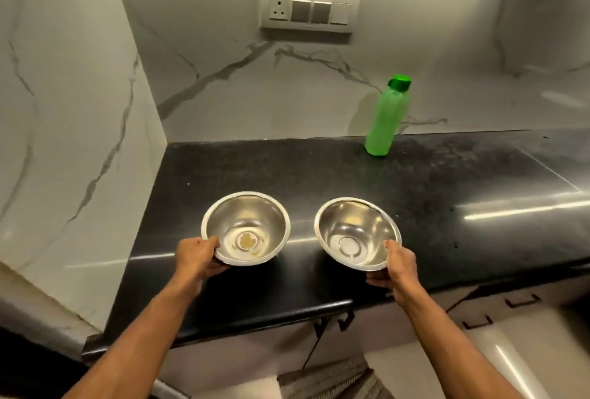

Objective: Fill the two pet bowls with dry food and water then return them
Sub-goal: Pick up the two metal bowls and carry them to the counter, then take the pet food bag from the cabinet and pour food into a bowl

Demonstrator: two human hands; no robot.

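Two round steel bowls are over the black countertop [415, 194]. The left bowl [252, 223] has a little brownish residue at its bottom. My left hand [196, 258] grips its near-left rim, thumb on the inside. The right bowl [351, 226] is tilted slightly and holds nothing. My right hand [397, 266] grips its near-right rim, thumb over the edge and fingers underneath. I cannot tell whether the bowls rest on the counter or hang just above it. A green bottle [384, 117] with a green cap stands upright at the back of the counter.
A marble-patterned wall closes the counter at the back and on the left. A switch and socket panel [309, 9] is mounted on the back wall. Below the counter's front edge are cabinet fronts with dark handles [338, 322] and a striped mat [332, 379] on the floor.
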